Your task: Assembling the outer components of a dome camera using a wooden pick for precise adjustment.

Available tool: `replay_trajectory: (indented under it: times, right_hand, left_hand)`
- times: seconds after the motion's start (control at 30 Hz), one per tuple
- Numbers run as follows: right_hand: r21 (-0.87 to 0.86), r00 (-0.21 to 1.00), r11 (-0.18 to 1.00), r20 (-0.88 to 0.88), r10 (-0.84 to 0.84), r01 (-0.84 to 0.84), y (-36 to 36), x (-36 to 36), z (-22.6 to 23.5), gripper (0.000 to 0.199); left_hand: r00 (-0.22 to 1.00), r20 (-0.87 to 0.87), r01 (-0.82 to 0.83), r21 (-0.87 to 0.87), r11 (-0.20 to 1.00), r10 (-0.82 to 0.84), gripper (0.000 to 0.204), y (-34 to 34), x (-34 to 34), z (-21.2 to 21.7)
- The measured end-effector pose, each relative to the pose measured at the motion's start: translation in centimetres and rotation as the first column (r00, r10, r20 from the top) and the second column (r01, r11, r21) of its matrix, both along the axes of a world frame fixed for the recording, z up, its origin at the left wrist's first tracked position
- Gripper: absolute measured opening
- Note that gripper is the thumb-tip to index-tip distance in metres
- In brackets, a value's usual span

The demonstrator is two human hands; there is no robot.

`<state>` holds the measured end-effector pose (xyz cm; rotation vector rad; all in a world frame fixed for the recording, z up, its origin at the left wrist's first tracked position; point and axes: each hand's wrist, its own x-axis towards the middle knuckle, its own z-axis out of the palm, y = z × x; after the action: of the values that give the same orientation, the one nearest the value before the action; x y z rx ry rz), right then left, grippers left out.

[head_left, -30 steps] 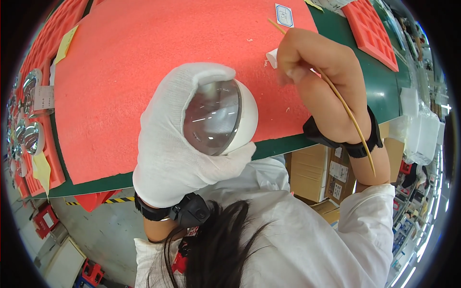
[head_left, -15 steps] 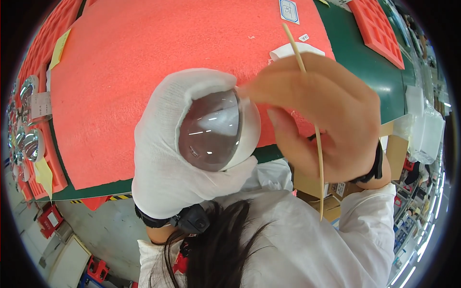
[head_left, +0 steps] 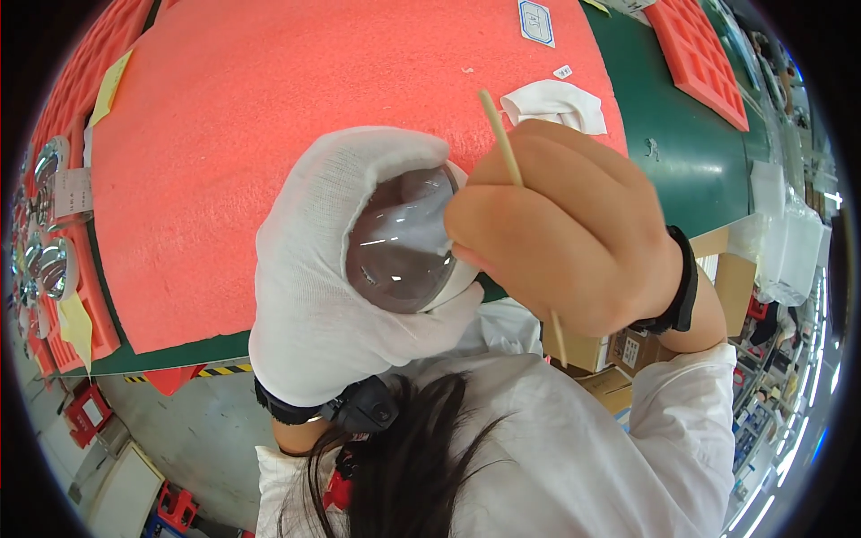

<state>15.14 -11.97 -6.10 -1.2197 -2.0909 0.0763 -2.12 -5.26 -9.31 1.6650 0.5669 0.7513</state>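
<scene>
Cupping a clear dome (head_left: 395, 247) in the gloved left hand (head_left: 305, 269), fingers and thumb wrapped round it, over the foam sheet's (head_left: 206, 179) near edge. Bare right hand (head_left: 569, 229) curled round a thin wooden stick (head_left: 499, 134), long axis slanting upper left to lower right. Dome directly left of right fingertips, at its right edge; contact unclear.

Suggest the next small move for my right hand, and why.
Probably ease the right hand gently along the rim of the lens, with the stick held clear. The gloved left hand cups the lens, the right fingertips are at its right edge, though contact is hard to tell, and both stick ends point away from it.
</scene>
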Motion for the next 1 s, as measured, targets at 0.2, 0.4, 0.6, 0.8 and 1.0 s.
replay_trajectory:
  times: [0.2, 0.4, 0.6, 0.8, 1.0]
  right_hand:
    - [-0.094, 0.996, 0.995, -0.083, -0.039, 0.031, 0.6, 0.1, -0.2, 0.022]
    - [-0.233, 0.952, 0.966, -0.25, -0.174, 0.116, 0.8, 1.3, 0.3, 0.013]
    - [-0.228, 0.98, 0.963, -0.105, -0.168, 0.141, -0.4, 0.7, 1.0, 0.007]
    - [-0.298, 0.972, 0.927, 0.019, -0.234, 0.229, -0.6, 1.7, 1.2, 0.012]
    - [-0.288, 0.945, 0.912, -0.059, -0.322, 0.293, -0.9, 2.9, -0.2, 0.016]
  left_hand:
    - [0.999, 0.037, -0.027, 0.001, 1.0, 0.027, 0.054, 0.3, 0.0, -0.2]
    - [0.996, -0.057, 0.072, 0.092, 0.993, -0.067, 0.067, 1.3, -1.1, -0.1]
    - [0.996, -0.043, 0.086, 0.055, 0.995, -0.083, 0.074, 0.9, -1.3, -0.2]
    - [0.992, -0.097, 0.095, 0.165, 0.982, -0.08, 0.075, 1.3, -1.8, -0.3]
    - [0.995, -0.097, -0.001, 0.272, 0.962, 0.029, 0.08, 0.7, -2.6, -0.4]
